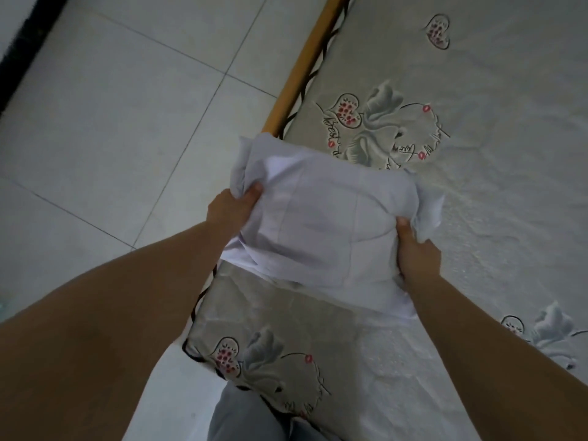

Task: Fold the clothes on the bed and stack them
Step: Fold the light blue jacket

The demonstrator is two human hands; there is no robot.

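Pale tiled floor point(111, 128), black skirting point(22, 55)

Garment: a folded white garment point(321, 218) is held over the near edge of the bed point(477, 218), its lower flap draped on the sheet.
Left hand point(230, 206): the garment's left side is gripped, thumb on top.
Right hand point(416, 253): the right side is gripped, thumb on top, fabric bunched beyond it.
Bed: a grey sheet printed with flowers and hearts is seen, with an orange frame rail point(302, 68) at the edge.
Floor point(111, 122): pale tiles are shown at left.
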